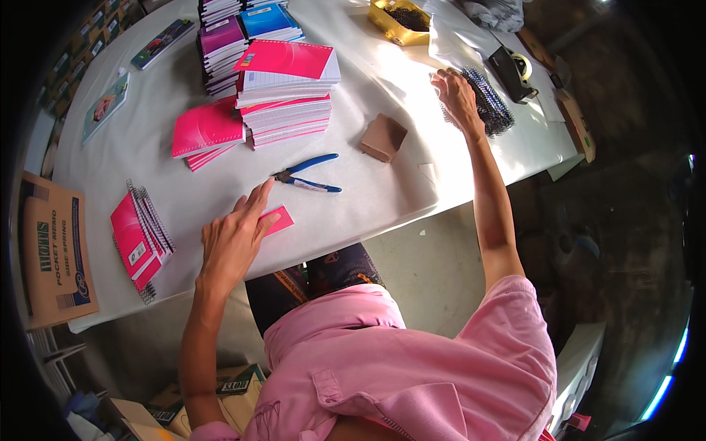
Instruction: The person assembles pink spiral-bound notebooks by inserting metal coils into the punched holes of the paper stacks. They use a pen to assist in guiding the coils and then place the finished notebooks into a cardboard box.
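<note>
My left hand (234, 239) lies over a small pink-covered notebook (279, 220) near the table's front edge, fingers stretched out. Most of that notebook is hidden under the hand. Just beyond the fingertips are cutting pliers (309, 175) with blue handles, jaws toward the hand. My right arm reaches far out to the right. There my right hand (460, 97) rests at the left side of a pile of dark spiral binding wires (489, 103), its fingers bent and apart. Glare and the hand itself hide part of what lies under its fingers.
A tall stack of pink notebooks (287, 88) stands mid-table, with purple notebooks (223, 37) and blue ones behind. Spiral-bound pink notebooks (140, 235) lie at left by a cardboard box (59, 250). A brown block (383, 137), a gold tin (401, 22) and a tape dispenser (512, 73) are also present.
</note>
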{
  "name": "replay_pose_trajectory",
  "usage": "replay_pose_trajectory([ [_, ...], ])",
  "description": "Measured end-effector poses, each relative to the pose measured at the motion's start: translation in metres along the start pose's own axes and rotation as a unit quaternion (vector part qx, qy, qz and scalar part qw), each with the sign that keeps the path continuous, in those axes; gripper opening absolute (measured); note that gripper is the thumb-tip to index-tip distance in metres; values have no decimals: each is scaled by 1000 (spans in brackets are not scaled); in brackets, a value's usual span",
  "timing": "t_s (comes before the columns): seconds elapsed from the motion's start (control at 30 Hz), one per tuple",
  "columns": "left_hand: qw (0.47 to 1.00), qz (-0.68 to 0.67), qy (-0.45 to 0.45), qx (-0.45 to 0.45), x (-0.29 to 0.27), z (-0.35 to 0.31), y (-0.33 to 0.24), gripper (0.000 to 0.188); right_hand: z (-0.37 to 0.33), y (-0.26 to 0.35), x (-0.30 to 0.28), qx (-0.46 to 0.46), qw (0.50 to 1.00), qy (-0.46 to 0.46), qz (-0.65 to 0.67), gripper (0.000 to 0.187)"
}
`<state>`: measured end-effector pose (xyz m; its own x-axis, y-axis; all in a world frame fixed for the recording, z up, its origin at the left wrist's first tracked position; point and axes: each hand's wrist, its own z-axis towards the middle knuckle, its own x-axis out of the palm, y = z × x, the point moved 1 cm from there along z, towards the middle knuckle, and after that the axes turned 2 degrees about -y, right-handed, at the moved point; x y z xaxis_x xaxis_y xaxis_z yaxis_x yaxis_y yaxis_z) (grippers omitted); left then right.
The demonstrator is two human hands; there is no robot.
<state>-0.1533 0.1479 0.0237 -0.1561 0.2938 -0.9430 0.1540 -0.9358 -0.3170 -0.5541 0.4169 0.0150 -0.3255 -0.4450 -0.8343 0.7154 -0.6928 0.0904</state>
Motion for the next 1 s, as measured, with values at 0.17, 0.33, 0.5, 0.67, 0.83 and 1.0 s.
replay_pose_trajectory([
  [0.17,1000,2,6,-13,2,-4,4,53,-21,127,-25,-63,942,109,312,18],
  [0.33,1000,-5,-6,12,5,0,6,52,-80,243,-34,-27,819,262,510,17],
  [0.5,1000,3,-13,27,9,-1,10,51,-85,248,-17,0,773,288,565,17],
  [0.67,999,-7,-13,33,8,0,10,53,-80,248,-19,-41,774,313,549,17],
  [0.83,999,1,-23,39,11,-1,13,53,-74,249,-20,-63,787,314,527,16],
  [1.0,998,13,-42,46,16,-1,15,54,-77,245,-13,-84,752,384,530,15],
])
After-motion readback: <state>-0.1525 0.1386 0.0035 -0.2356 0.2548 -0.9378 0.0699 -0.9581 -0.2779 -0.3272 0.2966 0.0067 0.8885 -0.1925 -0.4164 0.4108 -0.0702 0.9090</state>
